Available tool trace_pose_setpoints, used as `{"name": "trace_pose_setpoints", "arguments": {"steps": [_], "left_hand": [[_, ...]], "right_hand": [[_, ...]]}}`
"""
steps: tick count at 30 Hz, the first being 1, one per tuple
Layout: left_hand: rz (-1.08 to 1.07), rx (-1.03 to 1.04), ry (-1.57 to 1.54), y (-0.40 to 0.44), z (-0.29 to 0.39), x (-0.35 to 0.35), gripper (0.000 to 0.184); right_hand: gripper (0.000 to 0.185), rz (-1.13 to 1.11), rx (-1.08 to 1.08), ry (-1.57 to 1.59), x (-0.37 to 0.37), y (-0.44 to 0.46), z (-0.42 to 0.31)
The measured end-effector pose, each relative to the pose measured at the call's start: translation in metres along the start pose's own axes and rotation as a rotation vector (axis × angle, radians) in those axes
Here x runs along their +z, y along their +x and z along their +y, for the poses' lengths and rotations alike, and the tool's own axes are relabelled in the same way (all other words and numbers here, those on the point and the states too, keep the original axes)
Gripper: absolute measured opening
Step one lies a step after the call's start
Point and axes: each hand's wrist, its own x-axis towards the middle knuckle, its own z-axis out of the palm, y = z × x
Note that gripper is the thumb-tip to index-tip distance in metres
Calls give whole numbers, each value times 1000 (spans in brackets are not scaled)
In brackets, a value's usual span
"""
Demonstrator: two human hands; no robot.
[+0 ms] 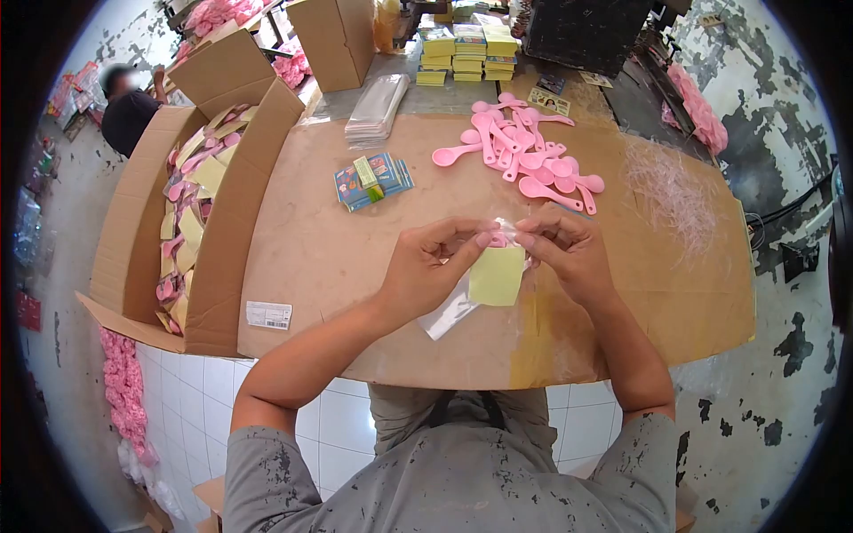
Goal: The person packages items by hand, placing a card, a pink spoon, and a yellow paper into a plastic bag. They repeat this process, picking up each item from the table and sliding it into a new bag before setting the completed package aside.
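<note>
Both hands pinch a clear plastic bag (451,306) near the front middle of the cardboard-covered table. Inside or against it sits a pale yellow-green card (497,276), with a bit of pink, probably a spoon, showing above it. My left hand (435,266) grips the bag's left upper edge between thumb and finger. My right hand (569,253) pinches the upper right edge, fingers curled. Just beyond lies a heap of pink plastic spoons (533,160). A stack of blue cards (391,182) with a yellow-green band rests past my left hand. How far the bag is sealed cannot be made out.
A tall carton (253,178) of packed pink-and-yellow pieces stands at left. Flat clear bags (378,107) lie at the back, near stacked card bundles (469,49). Clear plastic strips (671,191) cover the table's right side. Another person (129,111) is at far left.
</note>
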Motion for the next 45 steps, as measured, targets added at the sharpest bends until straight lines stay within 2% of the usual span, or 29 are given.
{"name": "trace_pose_setpoints", "arguments": {"steps": [7,10,16,21,24,34,37,43,45], "left_hand": [[17,11,8,1,-10,-4,23],[-16,-10,3,3,-11,-8,23],[-70,10,-30,8,-9,-14,22],[-96,38,-16,10,-16,-16,23],[-95,-144,-292,9,-6,-17,19],[-131,-234,-117,13,-13,-15,32],[-141,-264,-118,13,-8,-15,33],[-134,-234,-58,13,-8,-16,34],[-125,-242,-47,12,-1,-16,35]], "right_hand": [[12,-11,13,7,2,1,2],[12,-4,104,34,-3,2,6],[15,-52,-56,24,-12,5,19],[16,-118,-33,-54,-24,7,12],[15,-125,5,-75,-22,7,5],[17,-121,156,-45,-23,8,12],[19,-123,134,-49,-26,9,16],[38,-71,56,-8,-15,9,9],[40,-169,136,-106,-14,6,1]]}}
